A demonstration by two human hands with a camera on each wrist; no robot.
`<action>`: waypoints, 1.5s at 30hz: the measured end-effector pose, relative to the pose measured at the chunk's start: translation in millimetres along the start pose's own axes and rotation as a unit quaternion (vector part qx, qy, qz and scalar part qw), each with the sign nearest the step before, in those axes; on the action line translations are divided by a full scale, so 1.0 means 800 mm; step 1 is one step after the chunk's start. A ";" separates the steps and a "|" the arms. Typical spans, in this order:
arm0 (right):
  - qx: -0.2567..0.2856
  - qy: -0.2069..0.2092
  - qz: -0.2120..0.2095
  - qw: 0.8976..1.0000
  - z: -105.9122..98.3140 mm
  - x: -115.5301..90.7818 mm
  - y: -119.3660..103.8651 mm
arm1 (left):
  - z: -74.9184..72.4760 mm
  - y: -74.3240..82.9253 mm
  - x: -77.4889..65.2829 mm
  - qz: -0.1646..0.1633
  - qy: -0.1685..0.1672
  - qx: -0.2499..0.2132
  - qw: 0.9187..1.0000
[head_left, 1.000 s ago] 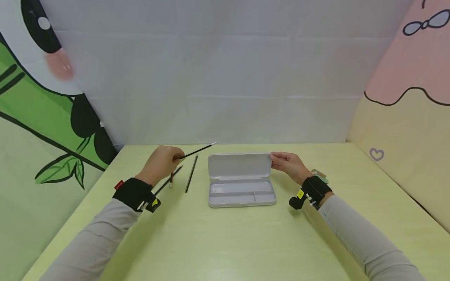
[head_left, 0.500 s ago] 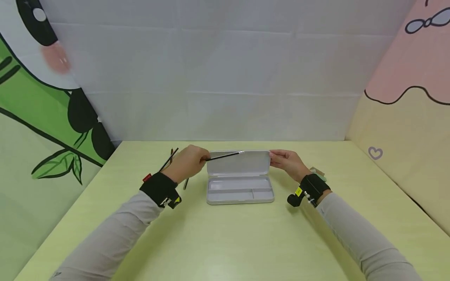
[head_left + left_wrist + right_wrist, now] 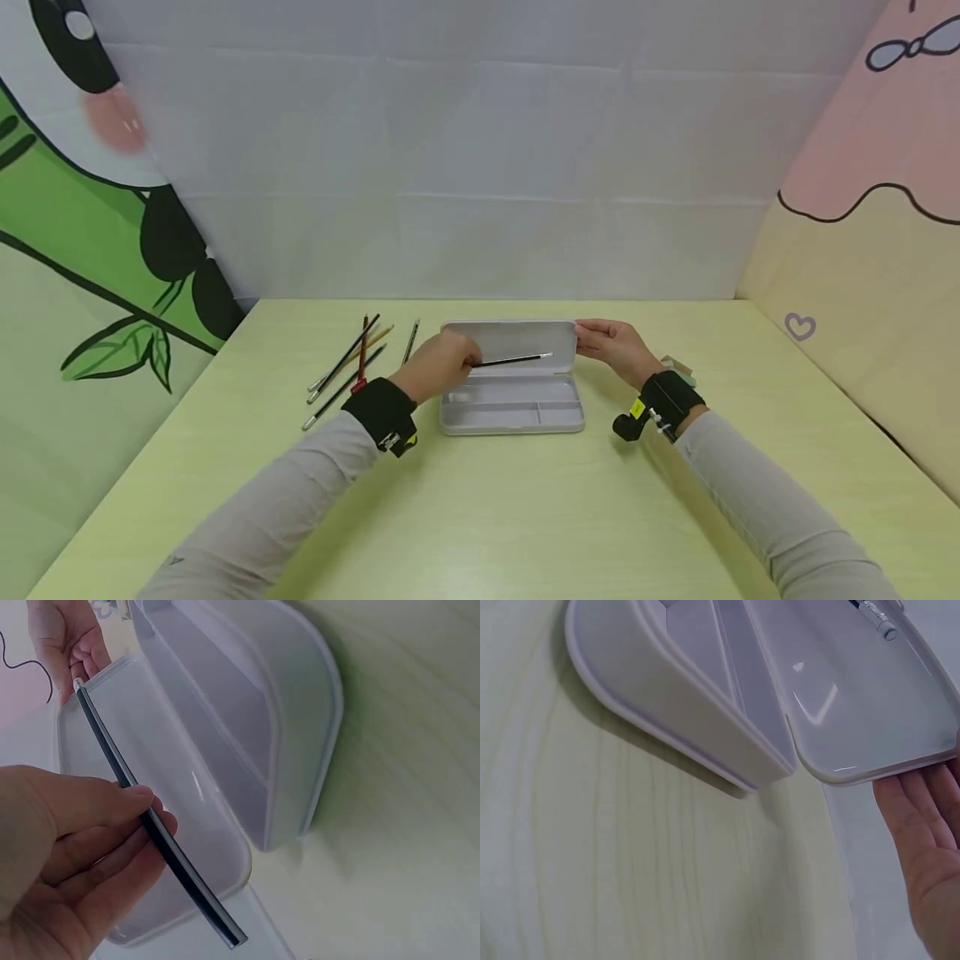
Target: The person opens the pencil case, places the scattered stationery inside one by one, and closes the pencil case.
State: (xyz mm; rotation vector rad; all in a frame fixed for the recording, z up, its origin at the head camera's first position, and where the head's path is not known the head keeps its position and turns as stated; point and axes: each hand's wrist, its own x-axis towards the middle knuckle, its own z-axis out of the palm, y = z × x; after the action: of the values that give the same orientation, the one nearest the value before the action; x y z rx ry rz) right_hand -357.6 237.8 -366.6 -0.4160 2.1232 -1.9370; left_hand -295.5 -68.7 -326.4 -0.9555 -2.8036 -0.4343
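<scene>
We've got the box (image 3: 513,427) on the counter (image 3: 480,517), lid (image 3: 517,333) swung up at its far side. Tray has one long slot at the back and two shorter ones in front, split by a divider nearer the box's right end.

Our left hand (image 3: 438,367) is over the left end of the box, palm side toward the lid. Its fingers (image 3: 90,806) are pinching a black pencil (image 3: 513,360) with silvery stripes, thumb on one side. Pencil is above the box, across the front of the lid, eraser end pointing to the box's right. Can't tell if it touches the lid.

Our right hand (image 3: 618,350) is at the box's upper right; fingers grasping the lid's right edge near the top corner.

Left of the box, we see a loose bunch: a red pencil (image 3: 363,354), a yellowish one (image 3: 378,337) and two black ones, crossing. A dark pencil (image 3: 410,341) sits apart, between bunch and box, partly behind our left hand.

Right of the box, a small green-and-tan item (image 3: 677,367), partly hidden by our right wrist.
</scene>
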 end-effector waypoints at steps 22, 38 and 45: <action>-0.005 -0.007 0.017 1.000 -0.005 0.004 -0.007 | 0.043 0.019 0.020 0.023 -0.025 0.040 0.999; -0.009 -0.006 0.019 1.000 -0.009 0.007 -0.001 | 0.061 0.029 0.029 0.024 -0.014 0.099 0.995; 0.002 -0.007 0.019 1.000 -0.011 0.010 -0.003 | 0.057 0.031 0.030 0.024 -0.021 0.123 0.992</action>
State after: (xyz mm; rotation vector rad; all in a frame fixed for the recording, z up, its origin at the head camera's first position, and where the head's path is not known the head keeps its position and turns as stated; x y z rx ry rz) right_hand -368.0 243.3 -363.3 -0.3851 2.1019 -1.9131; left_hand -301.2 -22.0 -358.7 -0.9829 -2.7785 -0.0587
